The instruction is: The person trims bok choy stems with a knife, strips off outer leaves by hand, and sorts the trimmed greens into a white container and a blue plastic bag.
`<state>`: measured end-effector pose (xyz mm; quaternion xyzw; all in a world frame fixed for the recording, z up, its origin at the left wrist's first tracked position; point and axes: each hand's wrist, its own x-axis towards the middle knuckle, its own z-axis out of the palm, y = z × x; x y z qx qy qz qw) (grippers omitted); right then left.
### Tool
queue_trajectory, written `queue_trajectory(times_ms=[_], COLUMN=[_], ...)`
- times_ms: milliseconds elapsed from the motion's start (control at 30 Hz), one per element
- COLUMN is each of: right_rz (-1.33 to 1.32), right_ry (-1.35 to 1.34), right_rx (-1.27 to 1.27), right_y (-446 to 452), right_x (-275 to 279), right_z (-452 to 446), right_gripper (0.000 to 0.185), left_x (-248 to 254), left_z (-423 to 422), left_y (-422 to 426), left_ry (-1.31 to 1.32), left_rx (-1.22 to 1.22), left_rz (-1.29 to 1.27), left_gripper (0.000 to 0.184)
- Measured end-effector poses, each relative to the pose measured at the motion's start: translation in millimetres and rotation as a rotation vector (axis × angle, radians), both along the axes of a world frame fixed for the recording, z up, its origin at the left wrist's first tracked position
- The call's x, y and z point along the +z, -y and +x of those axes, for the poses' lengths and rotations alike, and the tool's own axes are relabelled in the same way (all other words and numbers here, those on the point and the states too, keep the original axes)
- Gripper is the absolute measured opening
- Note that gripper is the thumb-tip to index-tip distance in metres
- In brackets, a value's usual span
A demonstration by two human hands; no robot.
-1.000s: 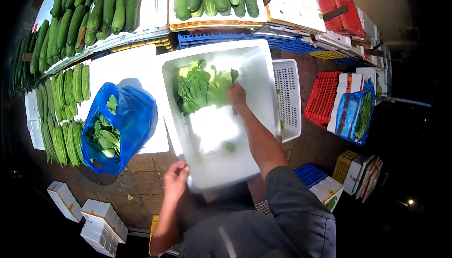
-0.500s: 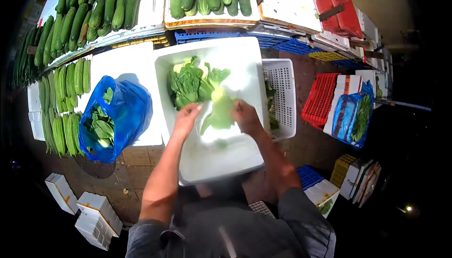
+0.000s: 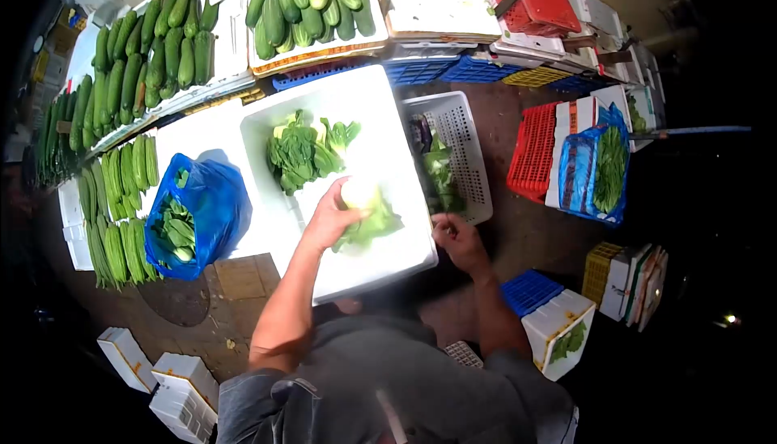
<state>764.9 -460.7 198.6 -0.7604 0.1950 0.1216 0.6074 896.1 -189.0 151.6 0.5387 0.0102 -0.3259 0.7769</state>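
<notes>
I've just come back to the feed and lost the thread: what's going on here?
A person's left hand holds a leafy green over the white tub, where more greens lie toward the far end. The right hand is by the tub's right edge, near a white basket with vegetables in it; whether it holds anything is unclear. An open blue bag of greens stands left of the tub.

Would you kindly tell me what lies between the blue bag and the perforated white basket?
In the head view, the white tub with leafy greens inside lies between the blue bag and the perforated white basket.
</notes>
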Motion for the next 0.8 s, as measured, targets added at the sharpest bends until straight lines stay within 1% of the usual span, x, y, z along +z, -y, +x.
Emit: queue_trajectory(times_ms=[33, 100, 133, 167, 200, 233, 267, 300, 400, 433, 567, 667, 767, 800], right_rz=[-0.031, -0.101, -0.19, -0.28, -0.372, -0.367, -0.36, -0.348, -0.39, -0.382, -0.367, -0.305, -0.261, -0.264], right_ry=[0.019, 0.057, 0.198, 0.34, 0.482, 0.355, 0.227, 0.104, 0.041, 0.103, 0.057, 0.1, 0.085, 0.126], right_rx=[0.05, 0.144, 0.2, 0.258, 0.317, 0.36, 0.403, 0.445, 0.504, 0.488, 0.466, 0.453, 0.425, 0.413], right_y=[2.7, 3.9, 3.3, 1.7, 1.2, -0.6, -4.4, -4.6, -5.3, -4.2, -0.8, 4.0, 3.7, 5.7], right_x=[11.1, 34.0, 39.2, 43.2, 48.0, 66.9, 97.9, 121.8, 146.0, 139.9, 145.9, 136.7, 136.3, 128.5], right_z=[5.2, 18.7, 23.1, 28.4, 35.1, 42.1, 48.0, 48.9, 48.6, 45.1, 38.2, 30.4, 25.5, 23.5], right_gripper=[0.031, 0.035, 0.041, 0.047, 0.054, 0.06, 0.066, 0.073, 0.085, 0.086, 0.086, 0.084, 0.078, 0.076], left_x=[19.4, 34.2, 40.6, 60.2, 71.0, 79.4, 90.2, 116.4, 118.1, 118.0, 130.9, 137.9, 138.6, 137.1], left_z=[2.5, -0.6, -3.6, -5.6, -8.4, -11.4, -14.9, -21.4, -28.9, -30.5, -40.0, -45.3, -48.1, -48.8], left_y=[2.9, 13.7, 19.6, 25.8, 32.0, 36.7, 40.5, 48.9, 58.3, 62.5, 75.5, 78.1, 78.0, 78.2], left_ry=[-0.011, 0.185, 0.281, 0.293, 0.344, 0.395, 0.444, 0.688, 0.951, 1.053, 1.115, 1.152, 1.196, 1.196], left_rx=[-0.05, -0.074, -0.086, -0.087, -0.096, -0.102, -0.108, -0.117, -0.115, -0.072, -0.063, -0.074, -0.048, -0.046], left_rz=[0.081, 0.229, 0.301, 0.354, 0.426, 0.5, 0.577, 0.783, 0.803, 0.769, 0.795, 0.81, 0.782, 0.787], left_gripper=[0.074, 0.078, 0.08, 0.083, 0.082, 0.081, 0.08, 0.077, 0.077, 0.073, 0.064, 0.065, 0.065, 0.065])
